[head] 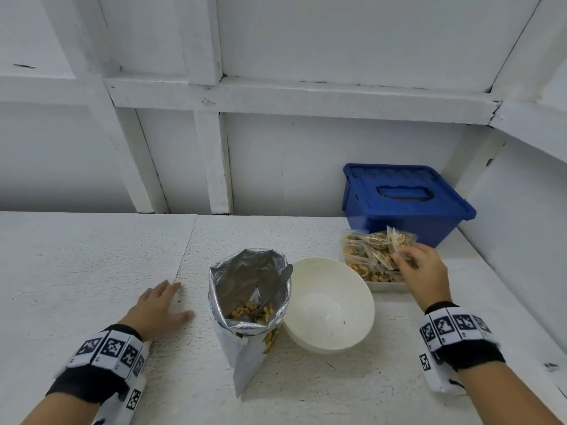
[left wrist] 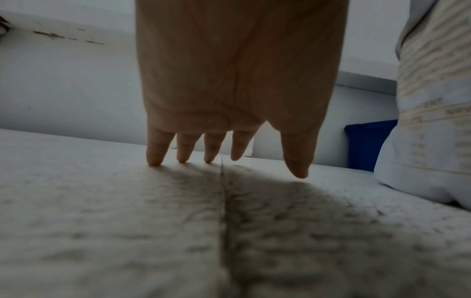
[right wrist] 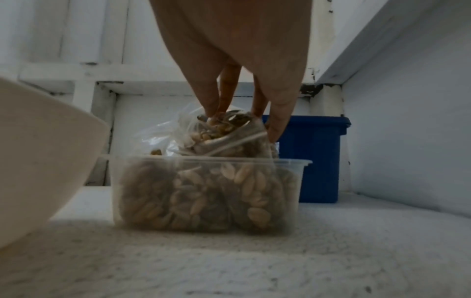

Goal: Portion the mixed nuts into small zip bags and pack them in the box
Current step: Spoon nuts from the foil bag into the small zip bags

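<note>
A clear plastic box (head: 386, 286) at the right holds several small zip bags of mixed nuts (head: 365, 256). My right hand (head: 408, 260) reaches over it. In the right wrist view that hand (right wrist: 242, 123) pinches the topmost zip bag (right wrist: 226, 131), thumb on one side and fingers on the other, just above the box rim (right wrist: 203, 160). An opened foil bag of nuts (head: 248, 299) stands in the middle with a metal spoon (head: 276, 289) stuck in it. My left hand (head: 159, 305) lies flat on the table to its left, fingers (left wrist: 155, 153) straight, holding nothing.
An empty white bowl (head: 331, 305) sits between the foil bag and the clear box. Behind the box stands a blue bin (head: 405, 200) with its lid on. White walls close in at the back and right. The white table (head: 76, 271) stretches left.
</note>
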The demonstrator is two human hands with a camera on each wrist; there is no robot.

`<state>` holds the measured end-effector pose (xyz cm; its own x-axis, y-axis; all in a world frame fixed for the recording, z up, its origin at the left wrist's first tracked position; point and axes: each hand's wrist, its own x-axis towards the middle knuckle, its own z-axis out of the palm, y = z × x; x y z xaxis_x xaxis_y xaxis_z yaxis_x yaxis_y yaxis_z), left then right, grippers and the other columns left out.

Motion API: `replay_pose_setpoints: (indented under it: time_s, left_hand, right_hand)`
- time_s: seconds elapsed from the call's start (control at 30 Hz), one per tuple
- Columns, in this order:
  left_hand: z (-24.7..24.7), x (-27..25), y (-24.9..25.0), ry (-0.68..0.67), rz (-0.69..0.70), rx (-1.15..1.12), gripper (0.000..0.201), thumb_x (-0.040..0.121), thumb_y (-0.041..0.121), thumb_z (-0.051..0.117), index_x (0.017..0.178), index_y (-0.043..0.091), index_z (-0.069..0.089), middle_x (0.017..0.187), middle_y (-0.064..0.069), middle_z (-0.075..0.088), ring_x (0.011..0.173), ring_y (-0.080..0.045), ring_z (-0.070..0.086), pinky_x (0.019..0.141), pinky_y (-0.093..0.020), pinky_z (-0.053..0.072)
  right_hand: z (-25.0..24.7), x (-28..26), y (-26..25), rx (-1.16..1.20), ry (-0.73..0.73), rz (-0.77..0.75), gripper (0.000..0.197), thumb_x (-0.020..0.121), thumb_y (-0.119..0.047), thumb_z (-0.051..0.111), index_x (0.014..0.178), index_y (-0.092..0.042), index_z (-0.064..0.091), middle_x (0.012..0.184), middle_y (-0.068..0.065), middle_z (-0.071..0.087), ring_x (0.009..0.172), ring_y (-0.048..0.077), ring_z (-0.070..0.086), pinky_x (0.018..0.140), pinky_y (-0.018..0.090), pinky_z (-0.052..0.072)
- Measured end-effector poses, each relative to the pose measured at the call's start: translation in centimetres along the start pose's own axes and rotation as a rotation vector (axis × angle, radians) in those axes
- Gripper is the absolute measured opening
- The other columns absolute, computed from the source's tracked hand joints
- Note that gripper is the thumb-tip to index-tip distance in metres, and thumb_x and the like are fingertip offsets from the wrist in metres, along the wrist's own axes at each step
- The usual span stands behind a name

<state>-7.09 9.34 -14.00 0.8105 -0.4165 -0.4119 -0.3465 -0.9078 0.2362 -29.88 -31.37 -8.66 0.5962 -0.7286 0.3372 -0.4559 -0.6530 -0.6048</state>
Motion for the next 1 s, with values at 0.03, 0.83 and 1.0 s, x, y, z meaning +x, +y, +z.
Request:
replay_pose_setpoints:
  time_s: [0.03, 0.83, 1.0]
  left_hand:
    - [0.0, 0.0, 0.2, -0.014, -0.002, 0.013, 0.085, 0.084, 0.059, 0.050, 0.147, 0.022, 0.008, 0.156, -0.008, 0.000, 0.143, -0.030, 0.002, 0.116, -0.045, 0.014]
    - [-0.1, -0.7, 1.3, -0.003, -0.026, 0.071, 0.084, 0.084, 0.060, 0.048, 0.147, 0.024, 0.007, 0.157, -0.005, -0.004, 0.143, -0.031, 0.001, 0.115, -0.046, 0.015]
    - [-0.2, -0.8, 1.5, -0.003, -0.031, 0.067, 0.083, 0.084, 0.060, 0.049, 0.147, 0.024, 0.007, 0.157, -0.005, -0.004, 0.143, -0.031, 0.001, 0.115, -0.047, 0.015]
  right_hand:
    - [0.1, 0.1, 0.0, -0.022, -0.004, -0.023, 0.019, 0.086, -0.012, 0.062, 0.100, 0.000, 0.066, 0.113, 0.020, 0.058, 0.103, 0.031, 0.053, 0.086, 0.030, 0.038]
    - [0.6, 1.3, -1.4, -0.215, -0.173, -0.179, 0.042, 0.085, 0.000, 0.052, 0.121, -0.020, 0.060, 0.118, 0.019, 0.054, 0.110, 0.039, 0.045, 0.090, 0.048, 0.043]
    - [0.3, 1.1, -1.7, -0.151, -0.200, -0.151, 0.044, 0.086, 0.004, 0.049, 0.120, -0.020, 0.062, 0.126, 0.021, 0.048, 0.119, 0.039, 0.040, 0.098, 0.050, 0.040]
